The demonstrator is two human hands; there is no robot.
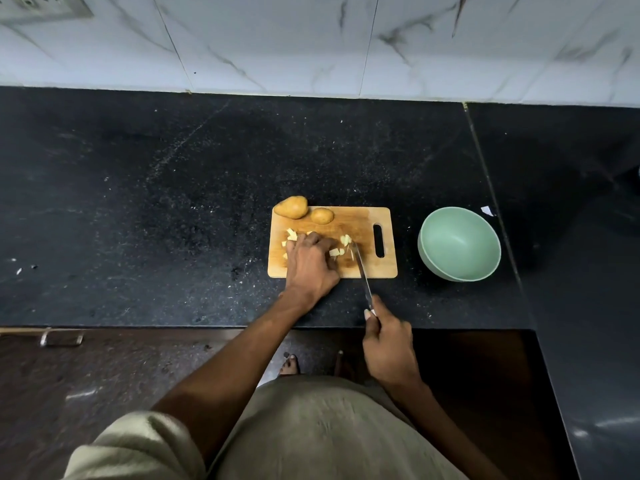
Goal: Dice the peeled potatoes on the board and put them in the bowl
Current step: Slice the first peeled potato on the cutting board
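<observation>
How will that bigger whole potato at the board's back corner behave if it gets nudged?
The bigger potato looks rounded and overhangs the board's back left corner, so it could probably roll or slip off. It seems solid and stiff, likely heavy for its size.

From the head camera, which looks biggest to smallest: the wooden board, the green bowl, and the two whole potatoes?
1. Wooden board
2. Green bowl
3. Left potato
4. Right potato
</observation>
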